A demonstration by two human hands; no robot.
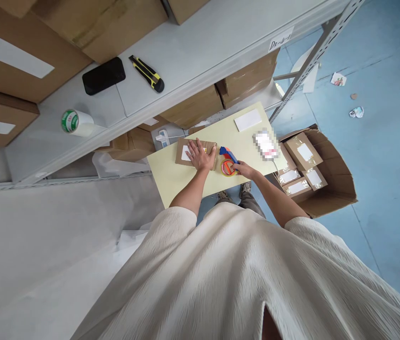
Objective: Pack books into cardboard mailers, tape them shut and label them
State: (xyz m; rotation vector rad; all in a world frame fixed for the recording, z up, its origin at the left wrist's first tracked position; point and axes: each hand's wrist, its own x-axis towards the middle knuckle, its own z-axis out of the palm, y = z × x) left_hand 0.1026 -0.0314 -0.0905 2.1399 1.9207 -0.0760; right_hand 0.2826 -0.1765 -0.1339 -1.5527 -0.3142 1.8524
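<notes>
A small cardboard box (pixel 182 154) with a white label lies on the pale yellow table (pixel 166 182). My left hand (pixel 200 155) rests flat on top of it with the fingers spread, hiding part of the label. To the right, my right hand (pixel 245 169) is closed around the handle of a blue and orange tape dispenser (pixel 229 161) that carries a roll of tape. The dispenser is close to the right end of the box; whether tape joins the two I cannot tell.
A white pad (pixel 247 120) and a blurred-out item with a cable share the table. An open carton (pixel 338 174) of labelled boxes stands at right on the floor. Above, a shelf (pixel 186 52) holds a phone (pixel 104 76), a utility knife (pixel 146 73), a tape roll (pixel 77 123) and cartons.
</notes>
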